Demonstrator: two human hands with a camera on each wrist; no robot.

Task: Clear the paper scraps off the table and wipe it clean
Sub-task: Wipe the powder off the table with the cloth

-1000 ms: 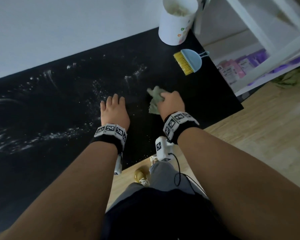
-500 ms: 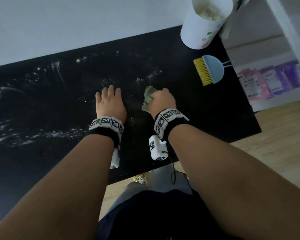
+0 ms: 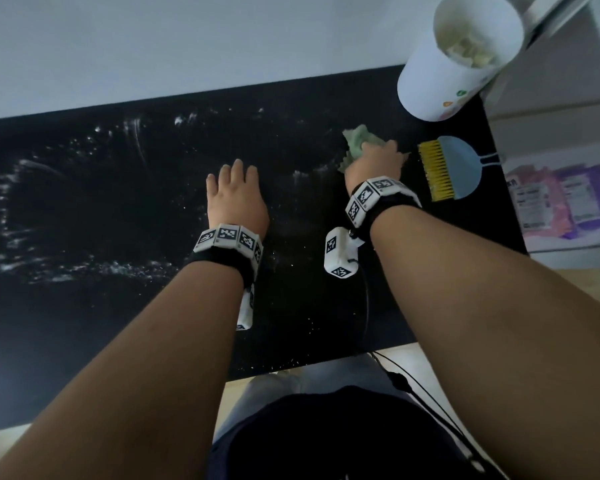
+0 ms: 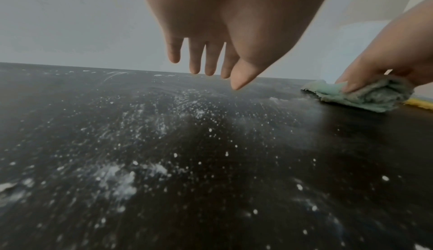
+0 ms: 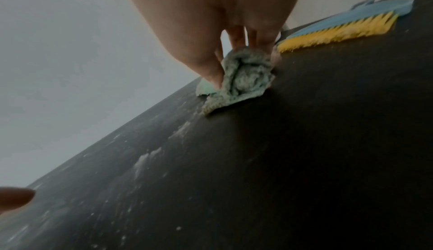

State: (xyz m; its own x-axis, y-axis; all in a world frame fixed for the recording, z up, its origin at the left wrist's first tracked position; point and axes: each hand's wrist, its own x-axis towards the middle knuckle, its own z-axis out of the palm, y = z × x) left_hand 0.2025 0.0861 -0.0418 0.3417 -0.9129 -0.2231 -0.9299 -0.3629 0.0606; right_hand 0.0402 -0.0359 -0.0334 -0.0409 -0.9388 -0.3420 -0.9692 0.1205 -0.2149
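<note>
Right hand (image 3: 374,161) grip bunching cloth (image 3: 359,140) beside brush (image 3: 447,168), left hand (image 3: 236,195) spread flat mid-table (image 3: 84,323)

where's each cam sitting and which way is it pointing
Head: on the head, looking down at the table; both forearms, left hand, right hand.
Left wrist: under the left hand, low, facing the wall; open fingers.
Right wrist: under the right hand, its grip on the cloth.
All share the cloth and brush.
</note>
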